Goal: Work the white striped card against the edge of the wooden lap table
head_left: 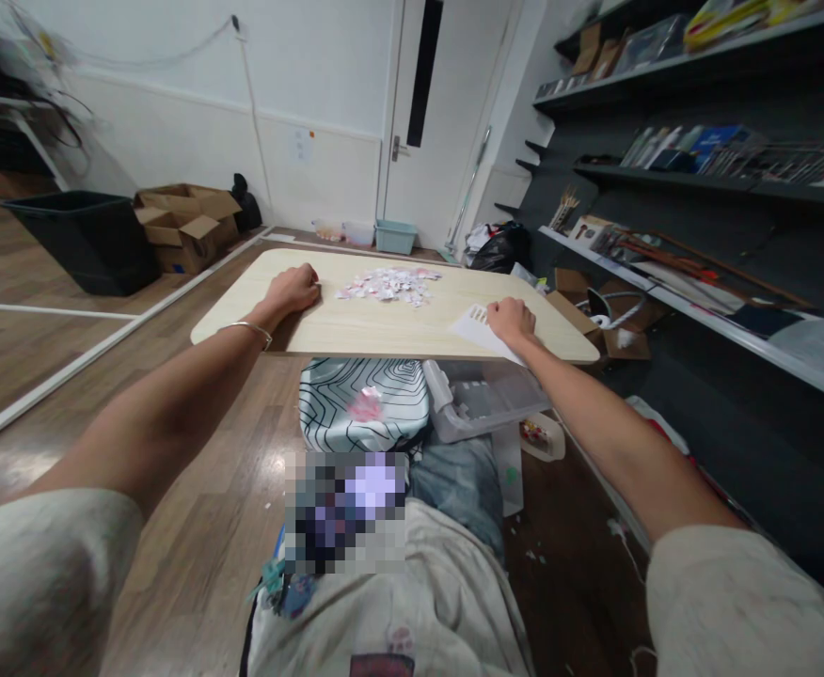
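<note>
My left hand (295, 288) rests in a loose fist on the left side of the pale wooden table (257, 324), and no object shows in it. A loose heap of small white and pink paper pieces (392, 285) lies to its right, near the middle of the tabletop. On the right side, my right hand (513, 320) is closed with its fingers curled under. It rests on or against a white sheet (469, 325) that carries a few small pale strips; nothing is seen gripped in it. The undersides of both hands are hidden.
Below the table edge are a patterned bag (362, 414) and a clear plastic box (489, 404). A blurred-out phone-like object (348, 508) lies on my lap. Shelves (701, 179) line the right wall. A black bin (84, 244) and cardboard boxes (186, 226) stand left.
</note>
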A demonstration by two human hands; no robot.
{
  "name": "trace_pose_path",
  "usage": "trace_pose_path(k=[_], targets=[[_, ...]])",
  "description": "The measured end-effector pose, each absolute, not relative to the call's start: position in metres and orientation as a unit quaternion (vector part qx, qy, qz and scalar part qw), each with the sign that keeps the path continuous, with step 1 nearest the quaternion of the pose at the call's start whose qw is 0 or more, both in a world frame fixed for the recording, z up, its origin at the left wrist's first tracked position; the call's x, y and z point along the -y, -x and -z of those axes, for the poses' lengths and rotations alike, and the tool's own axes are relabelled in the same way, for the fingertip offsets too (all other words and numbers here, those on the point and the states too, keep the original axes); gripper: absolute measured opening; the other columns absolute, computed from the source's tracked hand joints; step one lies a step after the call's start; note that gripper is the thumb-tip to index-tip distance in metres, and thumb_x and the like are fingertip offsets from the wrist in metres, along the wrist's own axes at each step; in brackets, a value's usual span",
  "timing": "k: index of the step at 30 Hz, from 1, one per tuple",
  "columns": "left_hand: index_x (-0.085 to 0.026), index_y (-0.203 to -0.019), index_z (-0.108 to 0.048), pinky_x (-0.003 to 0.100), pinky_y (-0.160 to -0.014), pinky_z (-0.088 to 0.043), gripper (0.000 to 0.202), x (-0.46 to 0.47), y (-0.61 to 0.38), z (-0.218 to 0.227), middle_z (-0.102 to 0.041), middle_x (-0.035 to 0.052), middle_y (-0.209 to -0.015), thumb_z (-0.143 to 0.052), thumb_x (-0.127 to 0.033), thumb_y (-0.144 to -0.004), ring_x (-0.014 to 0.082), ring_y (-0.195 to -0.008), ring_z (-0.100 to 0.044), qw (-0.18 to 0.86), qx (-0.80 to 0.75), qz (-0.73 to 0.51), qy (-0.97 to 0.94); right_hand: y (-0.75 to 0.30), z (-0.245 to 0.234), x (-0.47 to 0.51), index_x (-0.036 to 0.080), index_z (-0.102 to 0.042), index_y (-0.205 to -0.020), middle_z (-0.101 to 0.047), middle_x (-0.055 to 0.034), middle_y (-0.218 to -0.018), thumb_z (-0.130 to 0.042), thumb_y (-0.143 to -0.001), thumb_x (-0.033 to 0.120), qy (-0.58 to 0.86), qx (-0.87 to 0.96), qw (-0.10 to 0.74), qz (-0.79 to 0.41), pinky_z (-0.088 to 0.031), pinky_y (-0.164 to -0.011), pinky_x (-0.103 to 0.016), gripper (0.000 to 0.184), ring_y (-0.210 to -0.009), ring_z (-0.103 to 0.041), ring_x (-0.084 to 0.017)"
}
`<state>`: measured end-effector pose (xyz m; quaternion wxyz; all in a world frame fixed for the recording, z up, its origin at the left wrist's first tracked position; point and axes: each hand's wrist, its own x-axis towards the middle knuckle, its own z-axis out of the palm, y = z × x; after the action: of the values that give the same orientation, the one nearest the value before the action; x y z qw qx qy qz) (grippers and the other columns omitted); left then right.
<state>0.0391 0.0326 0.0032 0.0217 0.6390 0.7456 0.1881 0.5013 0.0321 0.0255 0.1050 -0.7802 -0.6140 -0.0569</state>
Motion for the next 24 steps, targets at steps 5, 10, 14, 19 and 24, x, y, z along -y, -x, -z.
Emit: trace_pose_path(k=[5,10,14,19,24], targets=[[-0.021,-0.145,-0.087,0.052,-0.118,-0.068,0.056,-0.033,-0.040,-0.004,-0.092,0.0279,-0.147,-0.071,-0.033,-0.094,0.0482,-0.142,-0.085,0.017,-0.743,-0.170,-0.648,-0.482,-0.030,-0.035,0.008,-0.091,-0.163,-0.086,-0.0341,-0.164,-0.046,-0.133,0.031,0.773,0.624,0.103,0.042,-0.065,-0.124,-0.043,0.059,-0.156,-0.085,-0.042],[-0.022,-0.142,-0.090,0.055,-0.117,-0.069,0.055,-0.038,-0.038,-0.002,-0.093,0.0279,-0.141,-0.076,-0.033,-0.090,0.0506,-0.140,-0.086,0.016,-0.741,-0.185,-0.645,-0.473,-0.030,-0.043,0.008,-0.091,-0.164,-0.085,-0.0339,-0.165,-0.047,-0.133,0.031,0.775,0.620,0.114,0.034,-0.065,-0.125,-0.043,0.058,-0.157,-0.085,-0.041],[-0.020,-0.147,-0.090,0.056,-0.119,-0.069,0.058,-0.042,-0.036,0.001,-0.093,0.0284,-0.146,-0.075,-0.031,-0.092,0.0509,-0.142,-0.086,0.012,-0.743,-0.180,-0.644,-0.462,-0.029,-0.056,0.010,-0.091,-0.164,-0.085,-0.0329,-0.166,-0.049,-0.134,0.030,0.779,0.614,0.123,0.033,-0.065,-0.125,-0.042,0.055,-0.157,-0.085,-0.039],[-0.017,-0.150,-0.089,0.052,-0.120,-0.068,0.057,-0.041,-0.038,0.001,-0.092,0.0276,-0.150,-0.072,-0.028,-0.097,0.0479,-0.142,-0.086,0.013,-0.750,-0.168,-0.640,-0.440,-0.031,-0.067,0.011,-0.090,-0.165,-0.085,-0.0314,-0.167,-0.050,-0.133,0.026,0.777,0.618,0.120,0.026,-0.064,-0.125,-0.041,0.053,-0.159,-0.084,-0.039],[-0.018,-0.151,-0.089,0.054,-0.120,-0.067,0.058,-0.038,-0.039,0.000,-0.092,0.0267,-0.150,-0.073,-0.026,-0.096,0.0483,-0.142,-0.085,0.021,-0.750,-0.180,-0.637,-0.417,-0.030,-0.062,0.010,-0.090,-0.166,-0.085,-0.0320,-0.167,-0.046,-0.134,0.027,0.741,0.662,0.108,0.031,-0.062,-0.128,-0.043,0.057,-0.160,-0.083,-0.040]])
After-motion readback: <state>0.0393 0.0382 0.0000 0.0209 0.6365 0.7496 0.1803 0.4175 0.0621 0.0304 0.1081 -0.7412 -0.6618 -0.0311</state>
